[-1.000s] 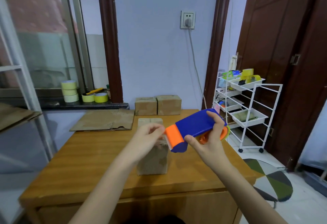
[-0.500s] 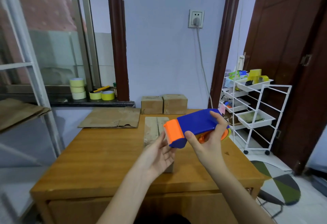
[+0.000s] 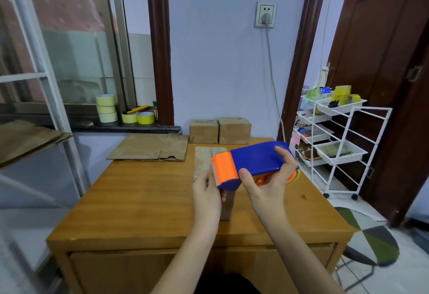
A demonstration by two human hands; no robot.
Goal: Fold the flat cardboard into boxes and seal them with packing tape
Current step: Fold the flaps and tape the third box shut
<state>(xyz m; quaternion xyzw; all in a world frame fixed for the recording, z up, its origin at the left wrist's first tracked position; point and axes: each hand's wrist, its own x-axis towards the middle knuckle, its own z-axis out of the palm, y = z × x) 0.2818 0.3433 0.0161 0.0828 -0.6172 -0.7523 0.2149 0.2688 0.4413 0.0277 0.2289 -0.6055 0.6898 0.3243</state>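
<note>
My right hand (image 3: 267, 184) grips a blue tape dispenser (image 3: 255, 160) with an orange toothed head (image 3: 224, 169), holding it above the wooden table (image 3: 139, 200). My left hand (image 3: 206, 192) is raised beside the orange head, with its fingers touching the toothed edge; I see no tape strip. Directly below and behind the hands stands a folded cardboard box (image 3: 209, 157), partly hidden by them. A flat cardboard sheet (image 3: 151, 147) lies at the table's far left corner. Two closed boxes (image 3: 203, 131) (image 3: 234, 130) sit side by side against the wall.
Yellow tape rolls (image 3: 106, 110) (image 3: 138, 117) sit on the window sill at the left. More flat cardboard (image 3: 27, 135) rests on a shelf at the far left. A white wheeled cart (image 3: 336, 135) with trays stands right of the table, by a dark door.
My left hand first pinched at the orange head, then dropped open beneath it, and now is back up at the toothed edge. The right hand kept holding the dispenser.
</note>
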